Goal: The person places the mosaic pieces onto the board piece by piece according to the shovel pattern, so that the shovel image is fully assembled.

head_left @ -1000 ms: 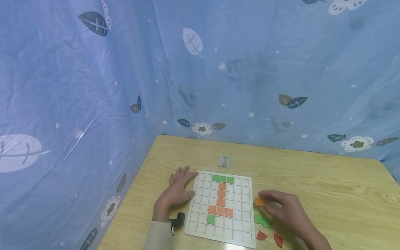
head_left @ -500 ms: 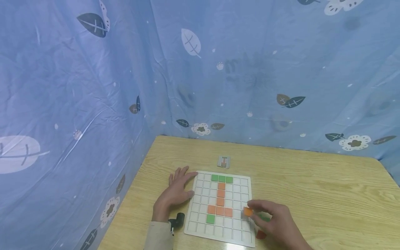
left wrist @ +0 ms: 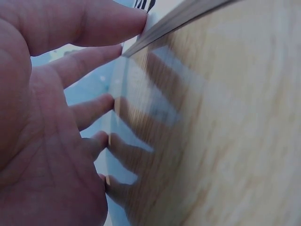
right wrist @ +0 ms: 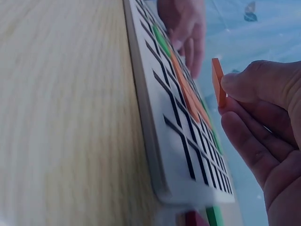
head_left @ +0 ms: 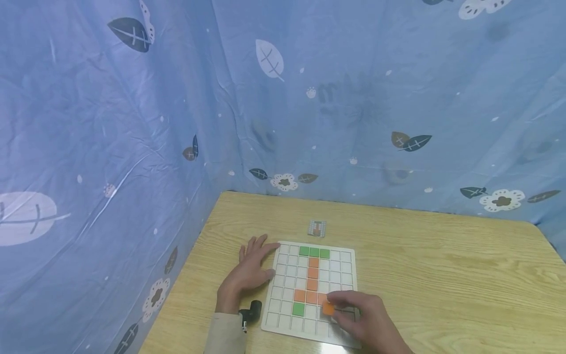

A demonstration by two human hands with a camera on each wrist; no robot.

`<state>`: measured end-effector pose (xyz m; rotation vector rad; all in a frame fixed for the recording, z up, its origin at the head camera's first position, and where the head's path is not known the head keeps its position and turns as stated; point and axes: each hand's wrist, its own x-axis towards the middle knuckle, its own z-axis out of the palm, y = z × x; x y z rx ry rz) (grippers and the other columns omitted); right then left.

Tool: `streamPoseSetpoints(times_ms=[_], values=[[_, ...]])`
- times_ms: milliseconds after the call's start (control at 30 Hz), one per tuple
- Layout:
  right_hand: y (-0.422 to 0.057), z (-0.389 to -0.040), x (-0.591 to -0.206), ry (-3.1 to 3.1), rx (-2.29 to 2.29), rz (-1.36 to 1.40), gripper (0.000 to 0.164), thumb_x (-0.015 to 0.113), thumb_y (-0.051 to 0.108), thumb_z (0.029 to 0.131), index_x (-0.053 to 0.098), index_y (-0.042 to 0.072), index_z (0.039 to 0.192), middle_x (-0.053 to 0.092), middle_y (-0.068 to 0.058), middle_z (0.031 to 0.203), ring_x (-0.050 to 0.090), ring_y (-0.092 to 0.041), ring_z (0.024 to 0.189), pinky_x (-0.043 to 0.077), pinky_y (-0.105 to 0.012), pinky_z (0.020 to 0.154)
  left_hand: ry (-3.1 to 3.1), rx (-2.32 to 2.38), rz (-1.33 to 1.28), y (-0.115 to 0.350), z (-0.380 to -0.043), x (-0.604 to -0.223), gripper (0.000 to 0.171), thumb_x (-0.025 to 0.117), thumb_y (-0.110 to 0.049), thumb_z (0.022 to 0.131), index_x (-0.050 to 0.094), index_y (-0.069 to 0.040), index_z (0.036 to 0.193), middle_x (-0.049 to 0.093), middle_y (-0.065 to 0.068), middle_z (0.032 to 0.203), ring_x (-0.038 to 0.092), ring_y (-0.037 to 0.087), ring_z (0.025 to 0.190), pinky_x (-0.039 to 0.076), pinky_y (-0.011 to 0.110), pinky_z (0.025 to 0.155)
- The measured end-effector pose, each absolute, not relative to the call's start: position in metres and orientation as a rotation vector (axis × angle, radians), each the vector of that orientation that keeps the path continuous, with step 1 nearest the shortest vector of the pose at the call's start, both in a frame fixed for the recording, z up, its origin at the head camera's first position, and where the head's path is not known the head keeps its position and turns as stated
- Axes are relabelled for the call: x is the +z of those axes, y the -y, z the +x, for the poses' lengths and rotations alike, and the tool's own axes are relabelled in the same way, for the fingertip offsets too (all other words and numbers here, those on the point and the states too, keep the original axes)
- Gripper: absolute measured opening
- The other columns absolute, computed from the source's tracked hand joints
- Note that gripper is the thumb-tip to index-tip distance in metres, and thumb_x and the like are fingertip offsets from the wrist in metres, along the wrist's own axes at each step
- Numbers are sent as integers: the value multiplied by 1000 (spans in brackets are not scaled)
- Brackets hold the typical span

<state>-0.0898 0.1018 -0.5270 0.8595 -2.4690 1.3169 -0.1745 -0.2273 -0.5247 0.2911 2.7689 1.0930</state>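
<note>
A white grid board [head_left: 340, 275] lies on the wooden table. Green tiles [head_left: 314, 252] fill part of its top row, with a column of orange tiles [head_left: 313, 273] below and an orange row at the column's foot. One more green tile [head_left: 298, 309] sits lower left. My right hand [head_left: 362, 314] pinches an orange square tile [head_left: 328, 308] over the row's right end; in the right wrist view that tile [right wrist: 217, 84] stands on edge, apart from the board. My left hand [head_left: 248, 273] rests at the board's left side, fingers spread, index finger and thumb touching its edge.
Behind the board lies a small printed card [head_left: 316, 228]. Red [right wrist: 192, 219] and green pieces [right wrist: 214, 216] show beside the board in the right wrist view. A black device [head_left: 254, 312] is on the left wrist. Blue patterned curtain [head_left: 353, 98] borders the table.
My right hand has carried the orange tile leftward from beside the board to over its lower middle, covering the loose green and red pieces in the head view. The left hand stays put.
</note>
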Motion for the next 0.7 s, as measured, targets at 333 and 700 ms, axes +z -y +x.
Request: streamPoseSetpoints(times_ms=[333,700], values=[[-80,-91,-535,2424,1326,892,37,89,-5,79,84,15,111,85,4,104,78,-5,94,57,-7,87,-2768,1095,270,226,-174,-524,75,72,-8,86,58,-19,158,27,21,180,6,50,170,-5,71,135],[-63,-83,-540,2442,1266,890,40,84,-7,82,82,17,113,81,12,103,71,-1,90,58,-12,85,-2771,1084,274,226,-174,-524,75,71,-9,86,58,-20,159,27,21,180,6,50,170,-5,72,135]])
